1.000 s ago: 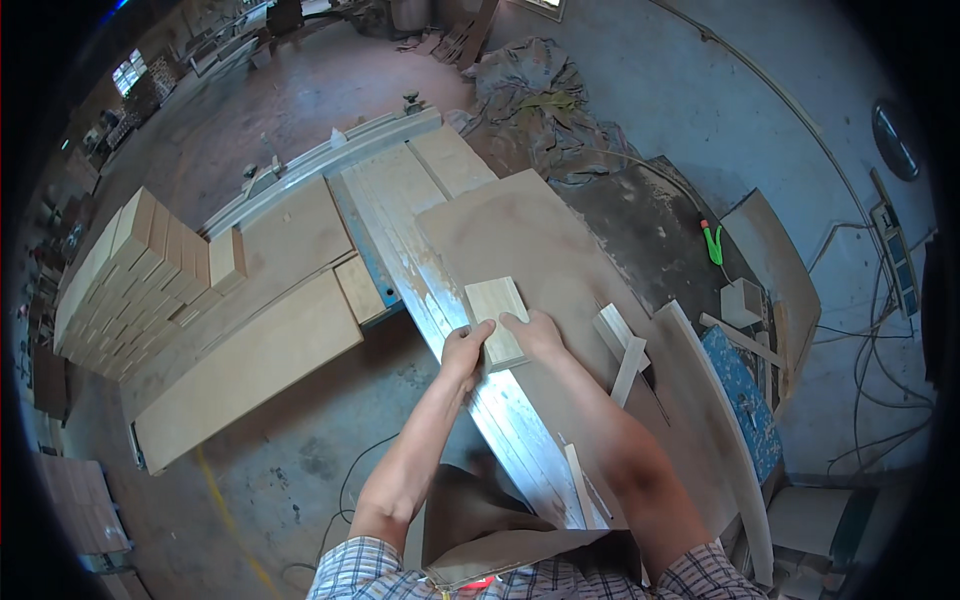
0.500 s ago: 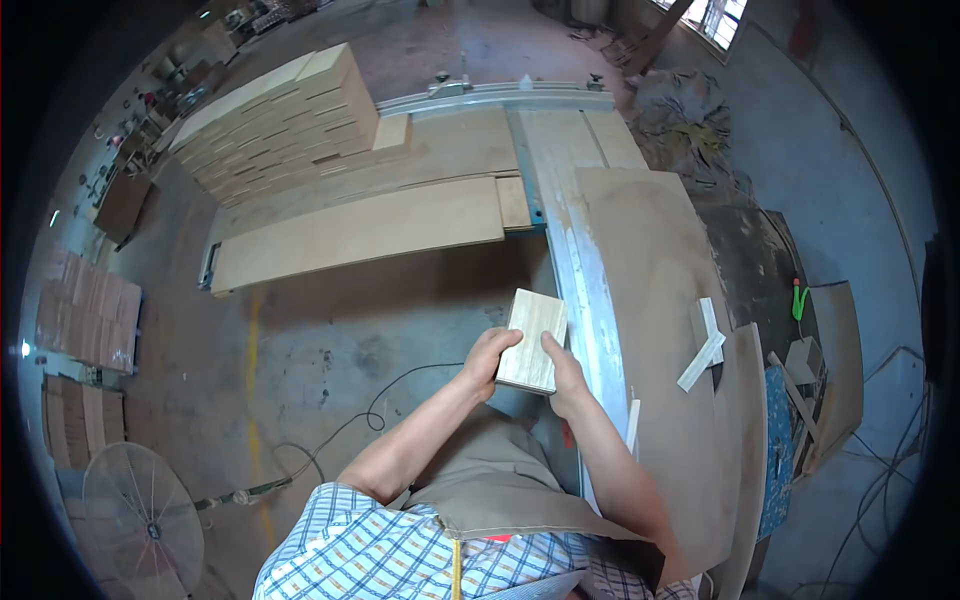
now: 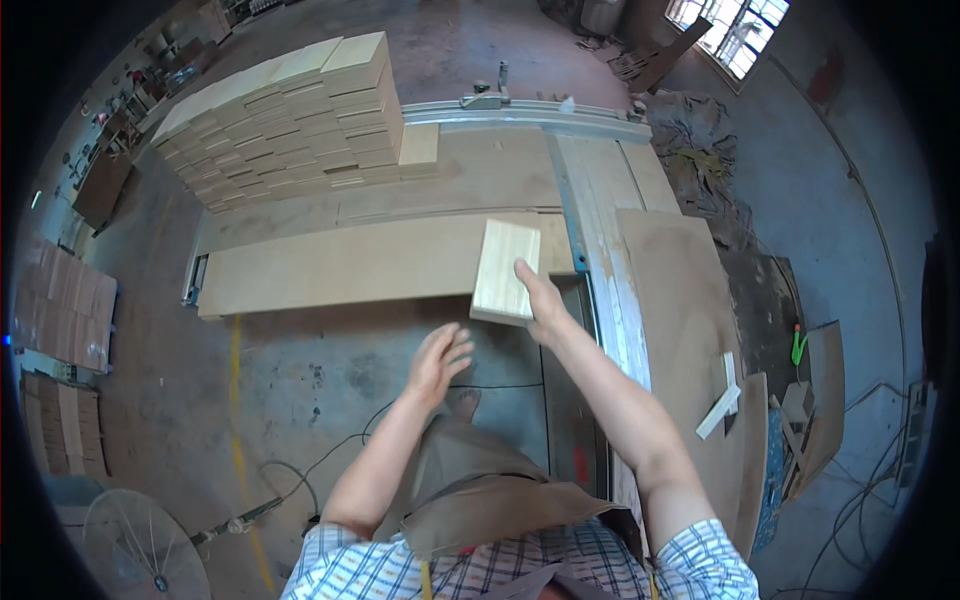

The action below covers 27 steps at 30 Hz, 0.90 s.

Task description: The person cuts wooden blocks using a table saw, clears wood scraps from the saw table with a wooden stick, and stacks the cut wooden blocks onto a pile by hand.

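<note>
A small stack of pale rectangular wooden boards (image 3: 506,265) is in my right hand (image 3: 541,298), gripped at its right side with the thumb on top. It is held up near the front edge of a long plywood panel (image 3: 350,260) on the saw table. My left hand (image 3: 438,362) is off the boards, lower and to their left, with its fingers apart and nothing in it. Behind the panel stands a tall pile of similar boards (image 3: 290,110), and a low short stack (image 3: 419,146) sits against its right end.
A metal fence rail (image 3: 540,117) runs along the table's far side. To the right lies a brown sheet (image 3: 670,300) with white wood offcuts (image 3: 722,400) on it. A round fan (image 3: 147,550) stands at lower left, its cable crossing the floor. A bright window (image 3: 735,30) is at upper right.
My left hand has let go of the boards and moved left. My right hand has carried them forward and slightly left. The view has shifted too.
</note>
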{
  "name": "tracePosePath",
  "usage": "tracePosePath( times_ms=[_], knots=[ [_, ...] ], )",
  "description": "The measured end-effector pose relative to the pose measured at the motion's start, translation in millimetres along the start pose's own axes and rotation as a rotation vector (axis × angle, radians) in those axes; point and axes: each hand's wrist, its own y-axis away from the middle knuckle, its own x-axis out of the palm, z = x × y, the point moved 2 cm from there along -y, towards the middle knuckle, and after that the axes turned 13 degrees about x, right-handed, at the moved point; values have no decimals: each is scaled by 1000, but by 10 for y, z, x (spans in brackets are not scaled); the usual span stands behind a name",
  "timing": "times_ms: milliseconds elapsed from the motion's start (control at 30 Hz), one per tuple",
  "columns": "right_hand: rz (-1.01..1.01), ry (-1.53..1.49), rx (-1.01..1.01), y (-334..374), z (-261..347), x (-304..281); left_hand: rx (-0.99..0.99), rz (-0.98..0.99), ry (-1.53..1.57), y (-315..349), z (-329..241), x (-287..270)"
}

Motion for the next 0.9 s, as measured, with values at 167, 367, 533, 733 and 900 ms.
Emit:
tracePosePath(
  times_ms=[167, 367, 533, 733, 900],
  knots=[
    [99, 113, -16, -1778, 947, 702, -144, -233, -276, 123, 292, -2025],
    [77, 213, -52, -3330, 1958, 1066, -341, -340, -687, 1177, 1039, -3693],
    [124, 251, 84, -3659, 2146, 1498, -686, -300, -582, 1809, 1270, -3898],
    [66, 444, 95, -3629, 2016, 1913, -735, -215, -700, 1534, 1194, -3535],
    [-57, 336, 45, -3324, 1902, 1942, -614, -280, -626, 905, 884, -3322]
  ],
)
